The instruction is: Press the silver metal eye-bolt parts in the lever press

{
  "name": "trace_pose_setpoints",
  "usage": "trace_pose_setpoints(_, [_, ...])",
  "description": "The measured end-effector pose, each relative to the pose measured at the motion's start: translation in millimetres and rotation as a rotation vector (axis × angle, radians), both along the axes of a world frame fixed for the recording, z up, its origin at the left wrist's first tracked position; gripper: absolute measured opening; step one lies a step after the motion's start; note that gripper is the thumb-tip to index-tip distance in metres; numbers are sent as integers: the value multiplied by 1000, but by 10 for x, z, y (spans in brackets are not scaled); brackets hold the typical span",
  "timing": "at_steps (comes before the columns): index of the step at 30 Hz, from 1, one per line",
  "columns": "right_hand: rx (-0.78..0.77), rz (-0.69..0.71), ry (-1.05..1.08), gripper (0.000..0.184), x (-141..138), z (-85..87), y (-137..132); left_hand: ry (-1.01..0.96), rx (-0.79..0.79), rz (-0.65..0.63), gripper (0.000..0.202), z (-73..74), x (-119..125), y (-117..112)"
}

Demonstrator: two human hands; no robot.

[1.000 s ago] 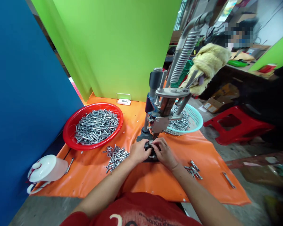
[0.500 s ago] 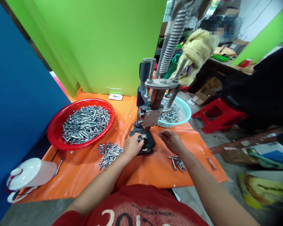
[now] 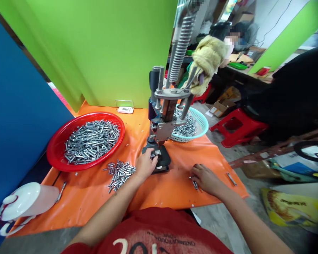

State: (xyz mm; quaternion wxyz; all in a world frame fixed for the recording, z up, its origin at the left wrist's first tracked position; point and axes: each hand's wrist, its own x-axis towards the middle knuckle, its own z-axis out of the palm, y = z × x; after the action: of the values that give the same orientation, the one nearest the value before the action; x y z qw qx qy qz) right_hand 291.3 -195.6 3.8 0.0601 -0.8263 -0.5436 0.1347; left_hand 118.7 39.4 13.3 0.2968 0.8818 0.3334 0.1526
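My left hand is at the black base of a hand press, thumb and fingers closed around a small metal part at its fixture. The part is mostly hidden. Beside it on the left lies a heap of short metal tubes with ring ends. My right hand rests over a small pile of thin metal pins to the right of the press. Its fingers are bent down and held together, and whatever is between the fingertips is hidden.
A red basin full of metal parts stands left; a light-blue basket of parts stands behind the press. A white lidded jug is at front left. Wrapped in yellow cloth, the press handle juts right. A red stool stands beyond.
My right hand has moved from beside the press down and right onto the pin pile. My left hand stays at the fixture. The whole view has shifted slightly.
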Motion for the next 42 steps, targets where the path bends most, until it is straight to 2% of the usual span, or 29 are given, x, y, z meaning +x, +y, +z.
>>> trace_pose_setpoints(3, [36, -5, -47, 17, 34, -33, 41, -51, 20, 24, 38, 18, -46, -47])
trace_pose_setpoints(7, [159, -71, -59, 27, 38, 2, 40, -87, 83, -15, 34, 68, -114, -93])
trace_pose_setpoints(13, [-13, 27, -51, 25, -101, 135, -120, -98, 136, -106, 26, 70, -132, -138])
trace_pose_setpoints(17, [-62, -38, -47, 18, -196, 125, -178, -126, 134, -250, 25, 46, -112, -219])
trace_pose_setpoints(24, [1, -52, -169, 19, -250, 30, -179, -42, 213, -561, 23, 66, -138, -443])
trace_pose_setpoints(30, [16, -43, -168, 20, -275, -4, -159, -13, 365, -755, 19, -83, -104, -578])
trace_pose_setpoints(35, [42, -25, -143, 18, -290, 43, -187, -81, 404, -753, 15, -177, -85, -613])
trace_pose_setpoints(40, [222, 63, -28, 15, -502, 145, -40, -76, 425, -774, 13, -164, -41, -647])
trace_pose_setpoints(42, [323, 78, 82, 17, -581, 177, 72, -50, 384, -728, 16, -153, -37, -636])
